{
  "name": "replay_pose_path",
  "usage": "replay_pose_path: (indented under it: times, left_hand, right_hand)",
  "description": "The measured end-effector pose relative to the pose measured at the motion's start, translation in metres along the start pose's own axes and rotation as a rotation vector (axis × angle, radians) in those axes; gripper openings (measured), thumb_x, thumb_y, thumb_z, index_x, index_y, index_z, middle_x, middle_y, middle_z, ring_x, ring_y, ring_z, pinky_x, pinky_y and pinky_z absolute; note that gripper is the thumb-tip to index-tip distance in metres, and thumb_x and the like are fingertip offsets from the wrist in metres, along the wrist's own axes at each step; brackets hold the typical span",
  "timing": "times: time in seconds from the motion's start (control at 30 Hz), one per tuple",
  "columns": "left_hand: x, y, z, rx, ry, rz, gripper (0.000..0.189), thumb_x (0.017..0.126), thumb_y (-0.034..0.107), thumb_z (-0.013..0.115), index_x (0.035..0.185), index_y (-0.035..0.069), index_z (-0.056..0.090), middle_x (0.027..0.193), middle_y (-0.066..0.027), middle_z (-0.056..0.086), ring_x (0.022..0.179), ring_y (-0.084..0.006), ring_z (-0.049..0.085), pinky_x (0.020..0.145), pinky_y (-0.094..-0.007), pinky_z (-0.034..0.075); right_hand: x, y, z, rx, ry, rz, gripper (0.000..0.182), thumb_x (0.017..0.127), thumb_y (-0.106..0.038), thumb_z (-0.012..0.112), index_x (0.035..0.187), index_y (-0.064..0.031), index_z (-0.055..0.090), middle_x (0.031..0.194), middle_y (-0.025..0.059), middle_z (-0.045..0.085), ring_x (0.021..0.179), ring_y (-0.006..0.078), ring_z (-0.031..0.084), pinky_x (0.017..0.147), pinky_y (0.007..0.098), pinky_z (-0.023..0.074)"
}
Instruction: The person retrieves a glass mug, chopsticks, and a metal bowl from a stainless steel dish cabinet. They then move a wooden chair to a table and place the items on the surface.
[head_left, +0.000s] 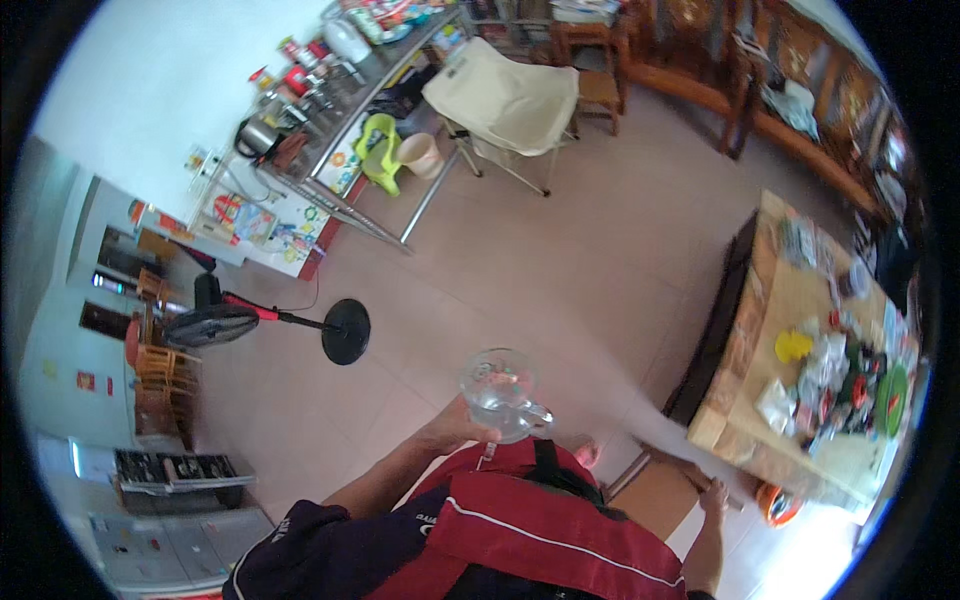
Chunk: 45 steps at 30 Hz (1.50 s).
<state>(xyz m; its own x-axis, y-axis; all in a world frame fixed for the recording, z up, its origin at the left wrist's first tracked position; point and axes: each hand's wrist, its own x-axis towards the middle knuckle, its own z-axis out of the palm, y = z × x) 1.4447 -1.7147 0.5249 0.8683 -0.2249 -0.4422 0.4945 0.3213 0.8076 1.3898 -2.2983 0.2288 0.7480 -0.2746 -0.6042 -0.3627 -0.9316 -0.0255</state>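
My left hand (472, 420) is wrapped around the side of a clear glass mug (501, 390) in front of my body. The mug's handle (538, 416) points right, and what looks like clear liquid is inside. Out at my right side, my right hand (716, 496) is small and blurred. It is at the edge of a low brown wooden seat or stool (651, 495); whether the fingers grip that edge is not clear.
A cluttered table (757, 382) stands at right, with an orange bin (778, 504) by its near corner. At left stands a pedestal fan (346, 331). Farther off are a cream folding chair (510, 94), a metal-framed counter (330, 124) bearing a kettle (259, 137), and carved wooden benches (682, 82).
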Motion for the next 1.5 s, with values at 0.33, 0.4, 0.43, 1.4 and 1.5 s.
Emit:
replay_pose_path:
  times: [0.33,0.4,0.43,1.4,1.5]
  left_hand:
    - [0.022,0.054,-0.112,0.072,-0.031,0.129,0.085,0.066,0.014,0.079,0.135,0.006,0.032,0.125,-0.008,0.047,0.119,-0.0191,0.042,0.101,-0.034,0.033]
    - [0.025,0.07,-0.135,0.082,-0.009,0.188,0.084,0.066,0.014,0.079,0.135,0.006,0.032,0.124,-0.0081,0.047,0.118,-0.0185,0.043,0.1,-0.0341,0.034]
    - [0.026,0.078,-0.145,0.058,0.002,0.206,0.083,0.066,0.015,0.079,0.134,0.006,0.032,0.123,-0.0082,0.047,0.117,-0.0182,0.043,0.099,-0.0342,0.035]
    - [0.17,0.287,-0.41,-0.336,0.563,0.468,0.075,0.07,0.01,0.074,0.131,0.007,0.031,0.118,-0.0094,0.05,0.108,-0.0222,0.051,0.091,-0.0373,0.044]
    - [0.174,0.295,-0.462,-0.452,0.631,0.446,0.063,0.074,0.013,0.07,0.127,0.008,0.036,0.116,-0.0092,0.05,0.103,-0.0214,0.052,0.084,-0.0379,0.049]
  right_hand:
    - [-0.103,-0.448,-0.179,1.103,-0.386,-0.894,0.072,0.077,-0.016,0.071,0.136,-0.0057,0.031,0.125,0.0172,0.048,0.108,0.0228,0.052,0.083,0.0342,0.048]
    - [-0.146,-0.538,-0.232,1.01,-0.419,-1.249,0.086,0.071,-0.019,0.076,0.139,-0.0063,0.024,0.126,0.0182,0.046,0.11,0.024,0.051,0.083,0.0348,0.048]
    - [-0.162,-0.572,-0.253,0.901,-0.398,-1.362,0.089,0.07,-0.019,0.077,0.14,-0.0061,0.023,0.126,0.0182,0.046,0.11,0.0254,0.051,0.082,0.0349,0.0486]
    - [-0.061,-1.081,-0.385,0.424,-0.461,-1.763,0.087,0.06,-0.022,0.083,0.13,-0.0046,0.034,0.115,0.0109,0.054,0.102,0.0193,0.056,0.077,0.0318,0.0482]
    - [-0.05,-1.14,-0.399,0.373,-0.274,-1.763,0.086,0.061,-0.021,0.082,0.13,-0.0054,0.034,0.115,0.0104,0.053,0.102,0.019,0.055,0.077,0.0318,0.048]
